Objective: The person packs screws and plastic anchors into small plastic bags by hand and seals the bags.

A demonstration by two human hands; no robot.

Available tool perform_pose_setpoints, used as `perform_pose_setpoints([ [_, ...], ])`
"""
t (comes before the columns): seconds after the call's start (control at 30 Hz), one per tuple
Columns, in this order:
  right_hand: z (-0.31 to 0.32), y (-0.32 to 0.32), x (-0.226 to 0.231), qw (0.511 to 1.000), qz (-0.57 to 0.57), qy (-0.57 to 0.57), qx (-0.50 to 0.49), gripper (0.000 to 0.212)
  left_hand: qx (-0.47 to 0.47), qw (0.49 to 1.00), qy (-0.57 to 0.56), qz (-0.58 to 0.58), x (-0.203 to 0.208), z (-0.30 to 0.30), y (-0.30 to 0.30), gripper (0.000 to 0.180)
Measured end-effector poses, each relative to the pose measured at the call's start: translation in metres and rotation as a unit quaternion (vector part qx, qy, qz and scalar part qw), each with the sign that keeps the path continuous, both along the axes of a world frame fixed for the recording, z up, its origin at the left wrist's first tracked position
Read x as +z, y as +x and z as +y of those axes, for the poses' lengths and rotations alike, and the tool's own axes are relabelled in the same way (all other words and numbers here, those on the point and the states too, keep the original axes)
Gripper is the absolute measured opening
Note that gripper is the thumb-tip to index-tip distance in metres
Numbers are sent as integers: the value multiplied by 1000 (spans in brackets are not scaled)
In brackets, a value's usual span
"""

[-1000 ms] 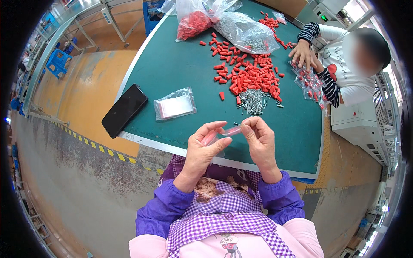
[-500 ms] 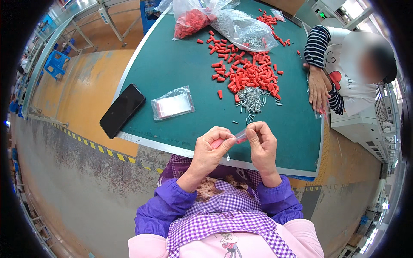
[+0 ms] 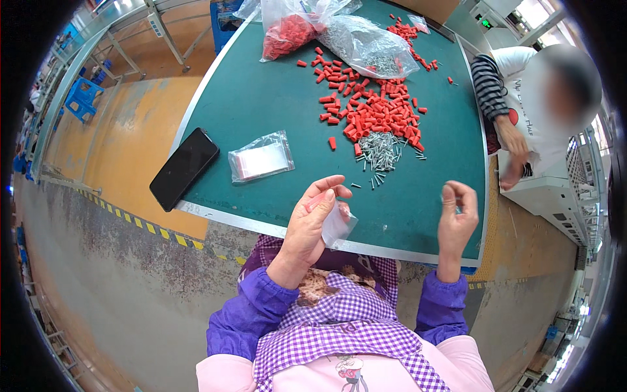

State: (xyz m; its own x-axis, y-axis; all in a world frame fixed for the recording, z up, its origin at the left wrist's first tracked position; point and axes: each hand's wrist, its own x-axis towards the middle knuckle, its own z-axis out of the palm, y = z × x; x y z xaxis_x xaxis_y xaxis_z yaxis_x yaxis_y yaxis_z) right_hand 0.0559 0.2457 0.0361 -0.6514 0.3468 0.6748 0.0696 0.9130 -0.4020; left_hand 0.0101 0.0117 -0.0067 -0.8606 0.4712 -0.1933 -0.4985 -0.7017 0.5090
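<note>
My left hand (image 3: 307,222) is closed on a small clear plastic bag (image 3: 337,227), which hangs from its fingers over the table's near edge. A pinkish-red strip shows through the plastic at my fingertips. Well to the right, apart from the bag, my right hand (image 3: 457,215) has its fingers curled to the thumb; what it pinches, if anything, is hidden. Beyond my hands lie a pile of short metal screws (image 3: 380,151) and a larger heap of red plastic caps (image 3: 382,111), on the green table mat (image 3: 255,85).
A pack of flat clear bags (image 3: 262,159) lies left of the pile, beside a black phone (image 3: 185,168) at the table's left edge. Large plastic bags of red caps (image 3: 290,36) and screws (image 3: 372,49) stand at the back. A co-worker's hand (image 3: 514,145) moves at the right edge.
My hands have parted: the right has swung away to the right, while the left keeps the bag, now hanging more unfolded. The co-worker's hands have drawn back off the table edge.
</note>
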Motion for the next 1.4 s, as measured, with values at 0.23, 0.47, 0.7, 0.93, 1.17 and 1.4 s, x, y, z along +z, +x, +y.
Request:
perform_pose_setpoints([
  [0.23, -94, 6, -2, 845, -294, -370, 249, 22, 32, 998, -43, 20, 4, 10, 7, 32],
  [0.47, -98, 0, -10, 859, -182, -397, 268, 17, 21, 991, -90, -92, 5, -2, 7, 25],
  [0.7, -87, 3, -12, 845, -186, -415, 282, 18, -11, 994, -74, -83, -6, -5, 8, 16],
  [0.93, -86, 0, -15, 802, -194, -484, 292, 21, -9, 989, -149, -23, -5, -3, 13, 10],
  [1.17, -79, 1, -21, 765, -280, -483, 321, 15, 18, 977, -211, 35, -3, 1, 16, 10],
  [1.4, -81, 1, -30, 683, -246, -601, 333, 13, 27, 985, -168, 16, -3, 2, 18, 11],
])
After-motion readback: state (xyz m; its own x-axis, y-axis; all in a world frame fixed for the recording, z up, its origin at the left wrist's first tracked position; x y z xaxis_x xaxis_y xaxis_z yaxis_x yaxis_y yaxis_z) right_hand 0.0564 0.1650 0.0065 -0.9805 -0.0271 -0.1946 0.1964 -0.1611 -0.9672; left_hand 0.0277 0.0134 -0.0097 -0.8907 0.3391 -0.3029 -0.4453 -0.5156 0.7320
